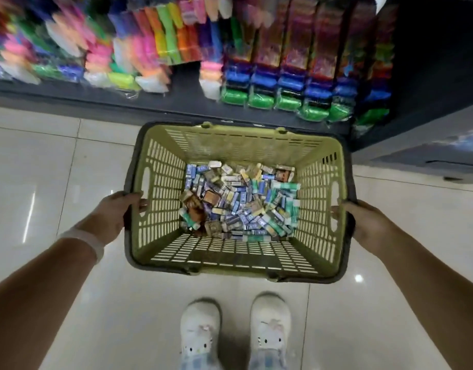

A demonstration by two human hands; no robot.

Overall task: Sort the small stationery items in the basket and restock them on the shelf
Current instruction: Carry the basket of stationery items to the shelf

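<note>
I hold a green plastic basket (pixel 238 141) with a dark rim above the tiled floor. My left hand (pixel 115 214) grips its left rim, thumb over the edge. My right hand (pixel 363 222) grips the right rim the same way. On the basket's bottom lies a heap of several small stationery items (pixel 238 201): little blue, white, teal and brown boxes and wrapped pieces. The shelf (pixel 176 102) stands just beyond the basket, its dark bottom board carrying rows of coloured packets.
Bright packets (pixel 160 41) in pink, orange, green and blue fill the shelf, blurred by motion. A dark shelf end (pixel 430 76) stands at the right. My two white shoes (pixel 235 332) are on the glossy white tiles below the basket.
</note>
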